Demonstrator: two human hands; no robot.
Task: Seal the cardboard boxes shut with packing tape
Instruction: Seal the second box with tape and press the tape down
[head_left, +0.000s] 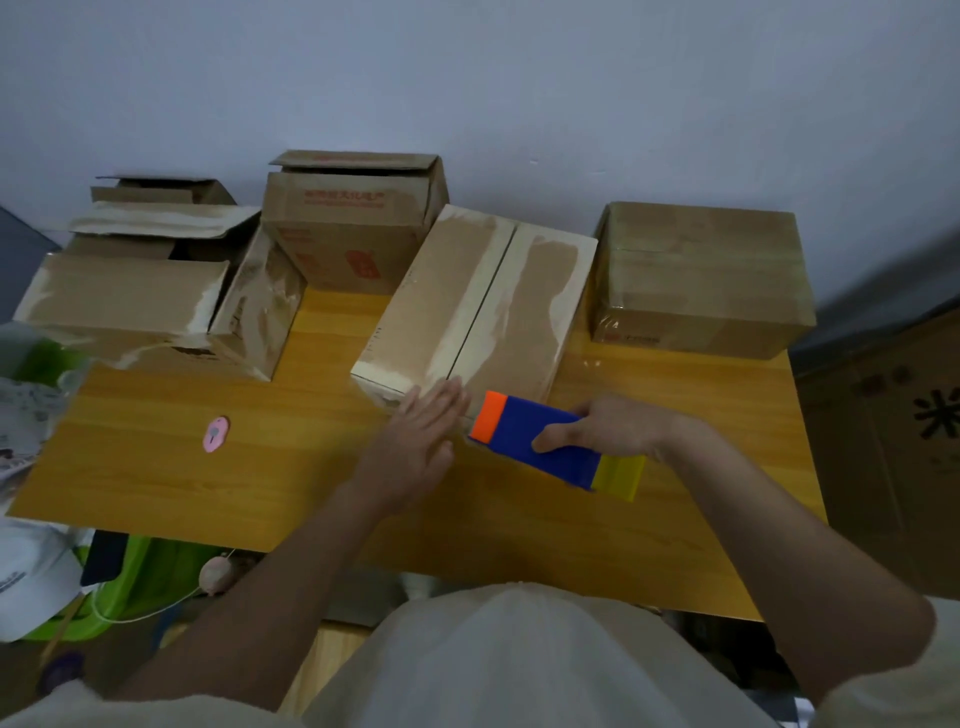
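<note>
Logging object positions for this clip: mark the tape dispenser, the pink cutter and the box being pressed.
tape dispenser (540, 441): head view, blue body.
pink cutter (215, 433): head view, its middle.
pressed box (467, 296): head view, top flap.

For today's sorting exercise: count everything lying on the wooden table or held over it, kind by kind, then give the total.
Cardboard boxes: 4, namely the left box, the rear box, the middle box and the right box
Tape dispenser: 1
Pink cutter: 1
Total: 6
</note>
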